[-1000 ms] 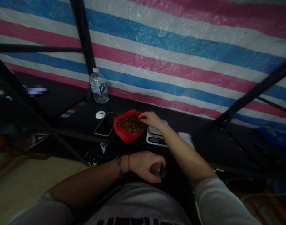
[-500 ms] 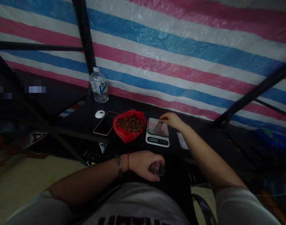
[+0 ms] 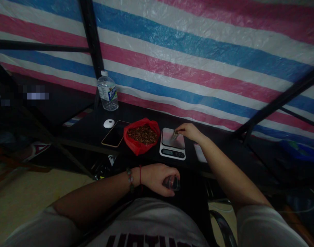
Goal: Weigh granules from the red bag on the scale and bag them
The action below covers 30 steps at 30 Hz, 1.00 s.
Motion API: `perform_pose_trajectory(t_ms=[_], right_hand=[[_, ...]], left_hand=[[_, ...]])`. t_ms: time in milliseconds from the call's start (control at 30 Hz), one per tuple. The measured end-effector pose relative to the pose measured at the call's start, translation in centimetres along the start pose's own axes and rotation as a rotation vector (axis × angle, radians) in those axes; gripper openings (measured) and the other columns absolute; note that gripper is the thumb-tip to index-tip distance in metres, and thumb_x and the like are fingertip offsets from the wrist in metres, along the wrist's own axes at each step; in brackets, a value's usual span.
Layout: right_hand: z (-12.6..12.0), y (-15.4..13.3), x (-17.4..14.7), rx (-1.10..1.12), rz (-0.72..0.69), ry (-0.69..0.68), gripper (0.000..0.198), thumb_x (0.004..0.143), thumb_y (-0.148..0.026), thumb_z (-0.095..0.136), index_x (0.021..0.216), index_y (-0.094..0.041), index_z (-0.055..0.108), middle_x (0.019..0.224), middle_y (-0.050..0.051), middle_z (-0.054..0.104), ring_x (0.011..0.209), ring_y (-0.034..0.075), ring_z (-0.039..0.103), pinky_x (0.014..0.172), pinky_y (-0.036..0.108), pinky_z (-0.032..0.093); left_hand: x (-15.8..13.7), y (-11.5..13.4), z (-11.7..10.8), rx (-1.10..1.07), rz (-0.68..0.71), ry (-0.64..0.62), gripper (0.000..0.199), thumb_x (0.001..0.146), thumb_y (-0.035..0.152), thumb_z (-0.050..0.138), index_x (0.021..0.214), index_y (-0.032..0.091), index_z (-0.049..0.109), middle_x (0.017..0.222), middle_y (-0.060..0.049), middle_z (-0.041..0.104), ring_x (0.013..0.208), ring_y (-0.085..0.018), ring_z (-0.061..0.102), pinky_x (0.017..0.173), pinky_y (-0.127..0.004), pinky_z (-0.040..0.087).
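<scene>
My left hand [image 3: 158, 176] is closed around a small clear plastic container [image 3: 173, 183], held low in front of my body below the table edge. What the container holds, if anything, is too dark to make out. Over the digital kitchen scale [image 3: 173, 153], my right hand [image 3: 189, 132] has its fingertips pinched on a small brownish piece [image 3: 175, 133], too small to name. The piece is mirrored in the shiny weighing plate; whether it touches the plate I cannot tell. Left of the scale sits an open red plastic bag [image 3: 139, 147] full of small brown pieces [image 3: 143, 133].
A phone [image 3: 114, 134] lies left of the bag, with a white rounded gadget [image 3: 109, 124] behind it. Farther back stands a clear plastic bottle [image 3: 108, 94]. A pale flat card-like item [image 3: 200, 153] lies under my right forearm. Striped sheeting [image 3: 185, 79] hangs behind the black table.
The view has shifted slightly. My left hand has tilted the container a little; my right hand stays at the scale with its fingertips together.
</scene>
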State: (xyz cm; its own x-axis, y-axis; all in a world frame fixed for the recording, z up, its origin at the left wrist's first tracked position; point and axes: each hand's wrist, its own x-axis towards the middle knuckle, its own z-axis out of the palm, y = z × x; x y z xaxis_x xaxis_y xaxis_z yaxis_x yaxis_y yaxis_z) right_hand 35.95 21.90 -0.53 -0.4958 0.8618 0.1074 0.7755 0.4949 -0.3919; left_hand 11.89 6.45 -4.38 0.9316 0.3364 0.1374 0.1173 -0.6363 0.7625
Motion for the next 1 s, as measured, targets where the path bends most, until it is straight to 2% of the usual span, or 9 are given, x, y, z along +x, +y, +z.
perform_pose_trajectory(t_ms=[167,333,567,733,1000], right_hand=[[-0.2,0.0,-0.1,0.023,0.014,0.013,0.021,0.079,-0.013,0.062,0.092,-0.020,0.077,0.092,0.004,0.076,0.085,0.017,0.069,0.077,0.024,0.050],[-0.3,0.0,-0.2,0.084,0.078,0.106,0.020,0.078,-0.015,0.064,0.095,-0.018,0.076,0.095,0.006,0.075,0.085,0.018,0.070,0.079,0.027,0.051],[-1.1,-3.3,0.1,0.314,0.097,0.136,0.021,0.076,-0.017,0.067,0.096,-0.017,0.074,0.088,0.006,0.075,0.074,0.016,0.069,0.071,0.027,0.054],[-1.6,-5.5,0.4,0.360,0.059,0.133,0.024,0.077,-0.023,0.067,0.099,-0.016,0.074,0.082,0.006,0.074,0.065,0.014,0.066,0.063,0.025,0.053],[-1.4,-7.0,0.8,0.402,0.029,0.127,0.028,0.078,-0.029,0.066,0.101,-0.016,0.073,0.074,0.005,0.071,0.058,0.012,0.063,0.050,0.020,0.048]], left_hand=[[0.0,0.2,-0.2,0.011,-0.012,-0.006,0.045,0.071,0.038,0.074,0.107,0.020,0.055,0.086,0.001,0.068,0.068,-0.010,0.061,0.059,-0.019,0.044],[-0.1,0.3,-0.2,0.016,-0.017,-0.002,0.044,0.070,0.038,0.075,0.106,0.020,0.056,0.085,0.001,0.068,0.067,-0.010,0.061,0.059,-0.019,0.044],[-0.1,0.3,-0.2,-0.002,-0.001,0.018,0.043,0.070,0.036,0.076,0.105,0.021,0.056,0.085,0.002,0.068,0.067,-0.010,0.062,0.059,-0.019,0.044],[-0.1,0.3,-0.2,0.010,0.004,0.015,0.043,0.070,0.037,0.075,0.105,0.020,0.056,0.085,0.001,0.068,0.068,-0.011,0.062,0.060,-0.019,0.045],[-0.2,0.1,-0.1,0.002,0.004,0.020,0.044,0.070,0.038,0.075,0.106,0.021,0.056,0.087,0.001,0.068,0.071,-0.012,0.063,0.063,-0.020,0.045]])
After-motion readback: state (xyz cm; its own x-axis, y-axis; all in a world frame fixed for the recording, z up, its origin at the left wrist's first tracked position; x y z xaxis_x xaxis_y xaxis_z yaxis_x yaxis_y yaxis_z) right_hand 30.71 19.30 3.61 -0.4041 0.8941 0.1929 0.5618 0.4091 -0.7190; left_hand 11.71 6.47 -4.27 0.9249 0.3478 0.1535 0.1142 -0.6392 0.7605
